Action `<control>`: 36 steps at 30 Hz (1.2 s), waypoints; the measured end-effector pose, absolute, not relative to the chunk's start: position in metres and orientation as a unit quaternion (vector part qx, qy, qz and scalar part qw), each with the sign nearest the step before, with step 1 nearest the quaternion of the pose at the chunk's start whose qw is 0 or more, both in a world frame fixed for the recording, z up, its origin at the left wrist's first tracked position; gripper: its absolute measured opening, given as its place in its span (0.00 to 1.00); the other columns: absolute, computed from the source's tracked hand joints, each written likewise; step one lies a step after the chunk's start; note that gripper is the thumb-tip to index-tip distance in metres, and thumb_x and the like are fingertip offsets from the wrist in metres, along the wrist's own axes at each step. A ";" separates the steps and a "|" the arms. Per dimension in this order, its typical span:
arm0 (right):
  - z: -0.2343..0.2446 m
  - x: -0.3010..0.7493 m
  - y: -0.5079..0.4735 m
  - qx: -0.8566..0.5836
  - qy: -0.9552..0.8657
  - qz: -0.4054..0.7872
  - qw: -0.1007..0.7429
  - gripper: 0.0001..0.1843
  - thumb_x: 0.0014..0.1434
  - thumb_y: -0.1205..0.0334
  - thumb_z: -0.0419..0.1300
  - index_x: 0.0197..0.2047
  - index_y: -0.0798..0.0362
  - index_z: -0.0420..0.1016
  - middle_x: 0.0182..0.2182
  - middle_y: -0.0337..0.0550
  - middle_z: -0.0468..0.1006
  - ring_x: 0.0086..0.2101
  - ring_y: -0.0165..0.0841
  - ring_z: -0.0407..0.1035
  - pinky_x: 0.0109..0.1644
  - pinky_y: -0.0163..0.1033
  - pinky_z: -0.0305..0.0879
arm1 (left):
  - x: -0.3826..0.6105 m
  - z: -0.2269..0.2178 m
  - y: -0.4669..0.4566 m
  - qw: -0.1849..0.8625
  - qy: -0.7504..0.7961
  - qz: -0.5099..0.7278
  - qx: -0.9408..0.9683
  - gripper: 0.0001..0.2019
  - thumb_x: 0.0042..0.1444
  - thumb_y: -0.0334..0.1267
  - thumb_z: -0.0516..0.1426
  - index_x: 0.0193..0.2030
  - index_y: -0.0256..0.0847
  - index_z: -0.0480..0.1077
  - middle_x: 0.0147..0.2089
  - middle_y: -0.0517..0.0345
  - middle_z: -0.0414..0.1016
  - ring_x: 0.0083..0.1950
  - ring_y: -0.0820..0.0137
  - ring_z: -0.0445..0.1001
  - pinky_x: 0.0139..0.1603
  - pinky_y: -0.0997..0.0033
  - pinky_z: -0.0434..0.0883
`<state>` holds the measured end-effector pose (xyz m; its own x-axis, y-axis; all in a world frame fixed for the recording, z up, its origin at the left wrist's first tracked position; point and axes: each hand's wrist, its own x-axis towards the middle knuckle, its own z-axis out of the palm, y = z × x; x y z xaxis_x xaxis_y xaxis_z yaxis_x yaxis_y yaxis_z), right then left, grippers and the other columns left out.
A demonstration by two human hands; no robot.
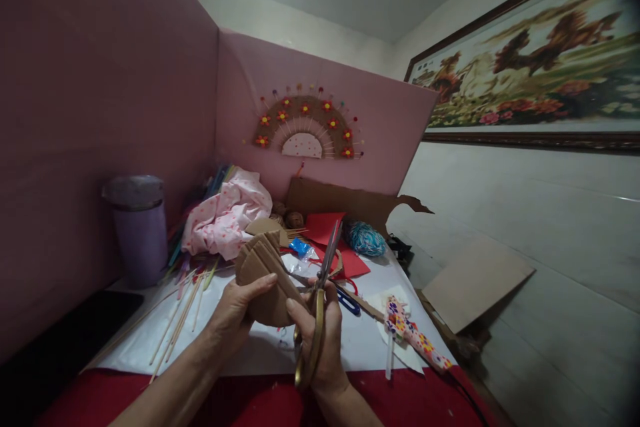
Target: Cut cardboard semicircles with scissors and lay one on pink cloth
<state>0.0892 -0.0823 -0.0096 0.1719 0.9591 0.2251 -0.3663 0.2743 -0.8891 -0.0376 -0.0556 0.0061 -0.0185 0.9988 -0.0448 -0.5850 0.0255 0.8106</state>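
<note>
Over the near part of the white sheet, my left hand (240, 307) is closed on a rounded piece of brown cardboard (267, 297), which shows creases or layered strips along its upper side. The thumb lies flat across its face. My right hand (325, 340) grips a pair of scissors (329, 260) with gold-coloured handles. The dark blades point up and away, almost together, and are apart from the cardboard. My right thumb presses the cardboard's lower right edge. A blue-handled tool (349, 301) lies just beyond my right hand.
Thin sticks (180, 323) and a purple bin (143, 233) are at left. Behind lie polka-dot cloth (233, 210), red paper (325, 227) and blue yarn (367, 239). A flower-patterned glue gun (413, 333) lies at right. A flowered cardboard fan (305, 109) is pinned to the pink board (390, 127).
</note>
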 end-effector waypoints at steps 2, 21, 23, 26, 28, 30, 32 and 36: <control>-0.009 0.090 -0.083 -0.355 -0.421 0.485 0.679 0.28 0.46 0.60 0.68 0.47 0.51 0.58 0.29 0.34 0.72 0.29 0.33 0.72 0.35 0.38 0.70 | -0.037 0.006 -0.055 0.630 0.344 0.628 0.301 0.20 0.37 0.35 0.70 0.39 0.34 0.75 0.33 0.54 0.81 0.31 0.66 0.77 0.32 0.69 0.74; -0.014 0.087 -0.085 -0.369 -0.415 0.477 0.682 0.27 0.45 0.60 0.68 0.45 0.51 0.61 0.27 0.34 0.72 0.27 0.32 0.71 0.32 0.36 0.70 | -0.037 0.009 -0.058 0.638 0.351 0.616 0.301 0.21 0.37 0.36 0.69 0.40 0.34 0.74 0.32 0.52 0.81 0.31 0.63 0.78 0.32 0.66 0.74; -0.014 0.086 -0.085 -0.359 -0.414 0.480 0.686 0.27 0.44 0.60 0.68 0.45 0.51 0.61 0.27 0.33 0.72 0.27 0.32 0.71 0.32 0.36 0.70 | -0.037 0.009 -0.057 0.633 0.351 0.619 0.304 0.21 0.37 0.36 0.69 0.40 0.34 0.74 0.33 0.52 0.81 0.31 0.62 0.78 0.32 0.65 0.74; -0.013 0.086 -0.084 -0.354 -0.402 0.491 0.687 0.28 0.44 0.60 0.68 0.46 0.51 0.60 0.27 0.34 0.73 0.28 0.33 0.72 0.31 0.36 0.70 | -0.038 0.009 -0.057 0.634 0.349 0.614 0.314 0.19 0.37 0.37 0.69 0.39 0.34 0.74 0.32 0.51 0.81 0.31 0.62 0.78 0.32 0.65 0.74; -0.012 0.086 -0.083 -0.358 -0.395 0.494 0.687 0.28 0.44 0.60 0.68 0.46 0.51 0.60 0.28 0.34 0.73 0.28 0.34 0.73 0.32 0.37 0.70 | -0.038 0.009 -0.057 0.636 0.348 0.611 0.319 0.19 0.38 0.38 0.69 0.38 0.34 0.74 0.33 0.51 0.82 0.31 0.61 0.79 0.32 0.65 0.75; -0.013 0.086 -0.083 -0.358 -0.394 0.492 0.689 0.29 0.43 0.61 0.68 0.46 0.51 0.59 0.28 0.34 0.73 0.29 0.34 0.73 0.33 0.37 0.70 | -0.037 0.009 -0.058 0.636 0.348 0.610 0.320 0.19 0.38 0.38 0.69 0.39 0.34 0.74 0.33 0.50 0.82 0.31 0.60 0.79 0.32 0.65 0.75; -0.014 0.086 -0.083 -0.357 -0.398 0.491 0.687 0.29 0.43 0.61 0.68 0.47 0.51 0.59 0.28 0.35 0.73 0.29 0.35 0.73 0.33 0.38 0.71 | -0.037 0.009 -0.059 0.637 0.346 0.610 0.321 0.19 0.38 0.38 0.69 0.39 0.35 0.74 0.33 0.50 0.82 0.32 0.59 0.79 0.33 0.64 0.75; -0.015 0.085 -0.085 -0.352 -0.400 0.500 0.683 0.29 0.45 0.60 0.68 0.47 0.50 0.59 0.30 0.36 0.75 0.31 0.36 0.74 0.36 0.40 0.71 | -0.038 0.009 -0.058 0.633 0.352 0.611 0.318 0.19 0.38 0.38 0.69 0.39 0.35 0.75 0.33 0.50 0.82 0.31 0.60 0.79 0.32 0.64 0.75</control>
